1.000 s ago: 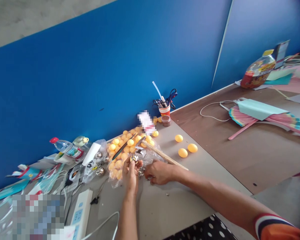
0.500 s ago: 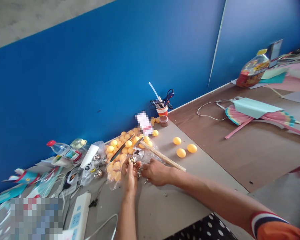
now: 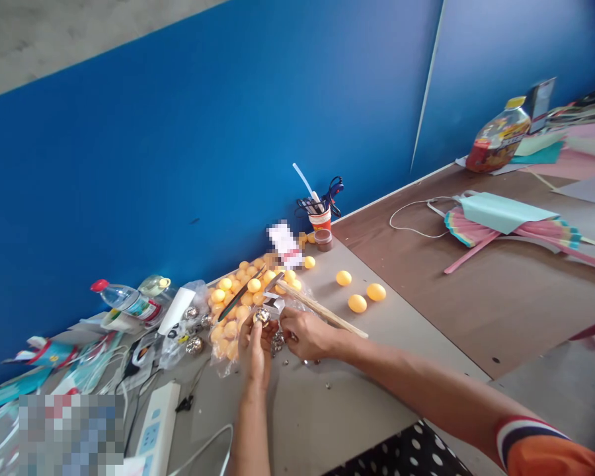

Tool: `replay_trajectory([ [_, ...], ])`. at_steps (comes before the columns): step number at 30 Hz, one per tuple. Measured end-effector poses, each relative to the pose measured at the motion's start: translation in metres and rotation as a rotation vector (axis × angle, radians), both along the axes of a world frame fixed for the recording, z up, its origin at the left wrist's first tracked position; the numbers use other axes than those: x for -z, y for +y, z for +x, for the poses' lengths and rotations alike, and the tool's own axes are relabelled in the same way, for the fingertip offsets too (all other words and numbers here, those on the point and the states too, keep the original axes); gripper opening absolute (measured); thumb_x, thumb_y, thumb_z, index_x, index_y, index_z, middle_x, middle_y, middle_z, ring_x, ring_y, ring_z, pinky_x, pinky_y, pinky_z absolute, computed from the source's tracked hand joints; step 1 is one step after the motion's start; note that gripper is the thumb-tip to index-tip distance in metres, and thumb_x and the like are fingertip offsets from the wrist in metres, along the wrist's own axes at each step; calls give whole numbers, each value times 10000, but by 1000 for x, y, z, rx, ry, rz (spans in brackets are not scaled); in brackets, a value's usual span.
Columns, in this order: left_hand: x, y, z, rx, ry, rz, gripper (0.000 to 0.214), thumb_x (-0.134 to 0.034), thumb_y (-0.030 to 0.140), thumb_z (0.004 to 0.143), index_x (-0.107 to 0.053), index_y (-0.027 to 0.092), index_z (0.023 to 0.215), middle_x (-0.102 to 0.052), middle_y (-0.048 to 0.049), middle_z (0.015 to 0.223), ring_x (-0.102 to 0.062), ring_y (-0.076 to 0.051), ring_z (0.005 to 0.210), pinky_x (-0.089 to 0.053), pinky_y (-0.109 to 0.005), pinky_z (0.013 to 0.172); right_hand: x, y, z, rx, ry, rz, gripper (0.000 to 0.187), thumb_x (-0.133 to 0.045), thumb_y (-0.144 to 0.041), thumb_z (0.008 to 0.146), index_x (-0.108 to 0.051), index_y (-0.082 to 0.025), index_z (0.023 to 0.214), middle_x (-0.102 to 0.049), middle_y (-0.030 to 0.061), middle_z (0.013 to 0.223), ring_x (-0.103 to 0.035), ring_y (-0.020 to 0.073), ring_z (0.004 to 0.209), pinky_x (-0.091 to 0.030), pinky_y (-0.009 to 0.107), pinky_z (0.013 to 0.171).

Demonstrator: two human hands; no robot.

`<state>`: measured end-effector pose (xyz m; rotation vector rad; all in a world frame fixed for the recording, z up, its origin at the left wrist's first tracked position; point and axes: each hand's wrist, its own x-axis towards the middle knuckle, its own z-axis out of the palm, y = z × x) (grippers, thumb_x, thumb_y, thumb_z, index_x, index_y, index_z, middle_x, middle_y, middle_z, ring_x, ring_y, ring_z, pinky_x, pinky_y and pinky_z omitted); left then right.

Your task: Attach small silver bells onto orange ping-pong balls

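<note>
Between the thumb and fingers of my left hand (image 3: 256, 354) is a ball covered in shiny, metallic-looking bits (image 3: 262, 317). My right hand (image 3: 305, 334) is close beside it, its fingers curled together; whatever they may pinch is too small to make out. A small heap of shiny metal pieces (image 3: 277, 341) lies between the hands, with a few scattered on the grey table (image 3: 297, 416). Behind them, many orange table tennis balls (image 3: 254, 285) fill a clear plastic bag. Three loose orange balls (image 3: 357, 303) lie to the right.
A wooden-handled tool (image 3: 330, 311) and a long dark blade (image 3: 235, 301) lie across the bag. More shiny balls (image 3: 194, 345), a bottle (image 3: 129, 301) and a power strip (image 3: 159, 423) are at left. A cup of tools (image 3: 320, 218) stands by the blue partition (image 3: 228, 145).
My right hand has lifted slightly and its fingers have drawn closer to the ball. More loose metal pieces show beneath it. My left hand still holds the ball.
</note>
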<state>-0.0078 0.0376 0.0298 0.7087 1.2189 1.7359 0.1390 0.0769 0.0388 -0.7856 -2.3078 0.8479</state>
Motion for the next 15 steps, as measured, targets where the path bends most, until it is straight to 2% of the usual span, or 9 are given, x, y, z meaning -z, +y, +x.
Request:
replay_trajectory([
  [3,0,0,0,-6,13,-15,374,-768,400,650,-633,193,932,-703,-9,809,-668,-160,661,-531,-325,696,1,3,-1,46,60,-92,125,-508,-51,622,-546,-169,617,-583,40,709,-502,145,634,-403,259,605],
  [6,-1,0,0,-11,12,-17,367,-765,391,657,-632,195,937,-701,-4,800,-672,-159,668,-528,-319,703,2,4,-4,100,96,-282,130,-494,-51,585,-501,-179,567,-505,-15,550,-441,115,524,-338,242,509],
  [10,-3,-2,0,4,8,-1,371,-764,393,665,-634,180,940,-708,-21,809,-672,-161,679,-529,-314,705,3,6,-4,72,237,-502,110,-501,-71,582,-477,-179,583,-478,-43,533,-421,89,498,-306,215,469],
  [15,-2,-1,1,17,-15,3,364,-770,392,659,-637,190,933,-712,-15,811,-665,-157,679,-529,-317,717,4,9,-1,-7,439,-623,87,-515,-110,647,-465,-182,650,-452,-59,554,-392,69,497,-310,198,468],
])
